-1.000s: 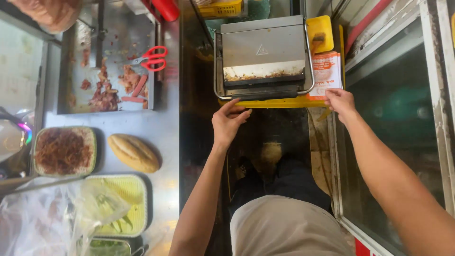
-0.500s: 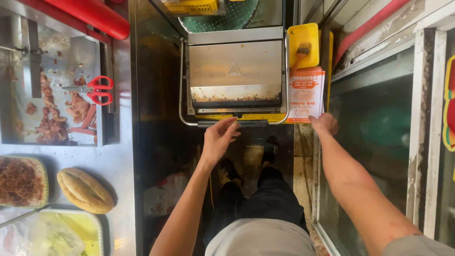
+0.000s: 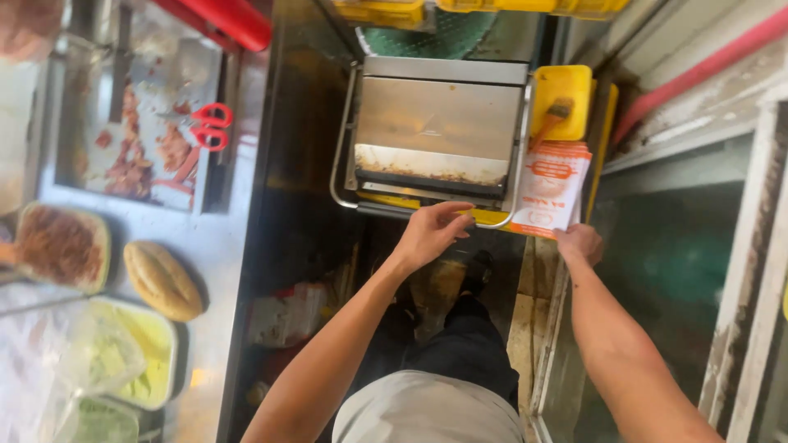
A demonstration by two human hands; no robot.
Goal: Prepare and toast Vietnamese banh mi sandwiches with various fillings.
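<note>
head view: your left hand (image 3: 431, 234) sits at centre frame, fingers loosely curled and half open, tips at the front bar of the press (image 3: 435, 135); it grips nothing that i can see, though whether a fingertip touches the handle (image 3: 343, 189) rail is hard to tell. your right hand (image 3: 579, 243) is at right of centre, pinching the lower edge of the paper bags (image 3: 552, 187), fingers mostly hidden under the stack, so how tightly it is closed i cannot tell. the press fills the upper middle, lid down, a dark crusted strip along its front lip. a yellow tray (image 3: 566, 86) with a brush (image 3: 552, 116) sits just right of it, above the bags.

at left frame: a counter (image 3: 217, 246) with red scissors (image 3: 209, 127) on a tray of meat scraps, a bread roll (image 3: 162, 279), and tubs of filling below it.

risks, as i judge them: that plate may be hot, and your left fingers are close to the metal lip, so a slip off the bar could burn you. the bags lean against the press side; pull one carelessly and the rest may slide down into the gap by your feet or scorch on the casing.
</note>
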